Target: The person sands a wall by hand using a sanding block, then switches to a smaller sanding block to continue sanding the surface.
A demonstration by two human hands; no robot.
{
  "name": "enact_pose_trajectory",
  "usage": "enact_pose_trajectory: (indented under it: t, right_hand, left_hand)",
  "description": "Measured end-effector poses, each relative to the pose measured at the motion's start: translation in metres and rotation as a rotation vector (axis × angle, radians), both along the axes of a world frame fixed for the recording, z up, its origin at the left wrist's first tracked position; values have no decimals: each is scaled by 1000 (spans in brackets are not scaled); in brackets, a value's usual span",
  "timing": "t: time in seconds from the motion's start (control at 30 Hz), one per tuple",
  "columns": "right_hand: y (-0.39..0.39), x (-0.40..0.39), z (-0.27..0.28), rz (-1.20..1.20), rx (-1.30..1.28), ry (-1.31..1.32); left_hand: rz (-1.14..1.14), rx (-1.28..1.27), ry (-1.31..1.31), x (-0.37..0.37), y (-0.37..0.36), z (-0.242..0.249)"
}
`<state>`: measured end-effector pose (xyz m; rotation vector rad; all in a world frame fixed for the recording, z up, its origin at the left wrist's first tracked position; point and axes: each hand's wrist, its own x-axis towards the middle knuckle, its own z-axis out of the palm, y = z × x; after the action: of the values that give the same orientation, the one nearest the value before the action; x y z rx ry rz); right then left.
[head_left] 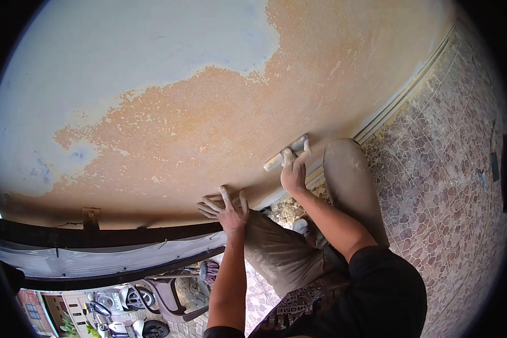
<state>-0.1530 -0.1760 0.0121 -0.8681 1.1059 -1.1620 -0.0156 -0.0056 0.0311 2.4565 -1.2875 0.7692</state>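
Observation:
My right hand [293, 176] grips a long, narrow sanding block [274, 161], whitish with dust, and holds it against the lower part of the wall [208, 124]. The side pressed to the wall is hidden. My left hand [229, 214] lies on the wall to the left of the block, empty, with its fingers spread. Bare orange-tan plaster with pale specks surrounds both hands. Above it a patch of whitish-blue coating [152, 45] with a ragged edge covers the wall.
My bent knee [349, 169] is close to the wall's foot. Pale dust and crumbs [287, 211] lie on the patterned tile floor [434, 225]. At the lower left are a dark-framed panel [124, 253], a brown chair [166, 298] and parked motorcycles [121, 301].

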Motion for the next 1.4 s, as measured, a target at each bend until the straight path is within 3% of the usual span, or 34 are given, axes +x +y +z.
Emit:
enact_pose_trajectory:
  t: [0.07,0.1,0.13,0.2,0.27,0.33,0.4,0.43,0.5,0.57,0.6,0.73,0.8,0.83,0.87,0.93,0.97,1.0,1.1,1.13,1.2,1.23,1.27,1.37,1.4]
  right_hand:
    - [-9,0,-8,-35,-583,277]
    - [-14,-6,-29,-35,-590,457]
    - [-21,-6,-60,-46,-595,456]
    - [-33,-2,-96,-84,152,371]
    - [-25,9,-100,-70,120,261]
    - [-8,16,-59,-44,102,157]
    - [8,0,21,99,-281,111]
    - [3,-4,9,100,-280,119]
    - [-13,-9,-35,-48,-640,536]
    - [-24,-9,-74,-44,7,457]
    - [-29,-10,-68,-50,269,369]
    - [1,2,-24,-4,25,257]
    - [0,-1,-3,13,-446,242]
    - [-9,-1,-20,-60,-606,408]
    - [-13,-5,-36,-60,-607,409]
    - [-27,-12,-57,87,247,496]
    - [-33,-3,-100,60,324,360]
    - [-29,2,-90,59,322,353]
    - [3,4,4,53,-144,98]
    - [1,1,-2,56,-141,108]
    - [-8,-1,-26,-37,-645,336]
    - [-12,-1,-53,-53,-446,477]
    - [-21,-5,-70,175,96,589]
    - [-17,2,-68,18,229,458]
    - [-9,9,-39,-46,-121,354]
  left_hand:
    - [-12,-22,2,-1,-1,-4]
    - [-3,-16,-8,0,0,-5]
    - [4,-15,-26,2,-2,-4]
    - [1,-31,-34,3,-4,-4]
    - [-11,-24,-63,3,-2,-3]
    - [-4,-2,-62,6,2,-5]
    - [-16,-19,-65,5,0,-7]
    - [-17,-19,-58,2,0,-8]
    - [8,-11,-39,1,-1,-7]
    - [20,-14,-32,3,-3,-6]
    - [18,-17,-38,2,-2,-4]
    - [28,12,6,2,2,-6]
    - [6,-23,-50,4,-2,-8]
    - [13,-19,-56,5,-2,-10]
    - [13,-21,-54,4,1,-12]
    - [14,-12,-53,5,-2,-8]
    - [14,-18,-58,3,-2,-6]
    - [18,-2,-44,1,-2,-4]
    - [10,2,-46,6,1,-8]
    - [-14,-35,-67,8,0,-14]
    - [6,-1,4,10,3,-24]
    - [8,-9,-9,5,1,-13]
    - [10,-18,-25,3,-3,-7]
    - [16,-11,-27,-1,-3,-4]
    - [18,-2,-16,0,-2,-2]
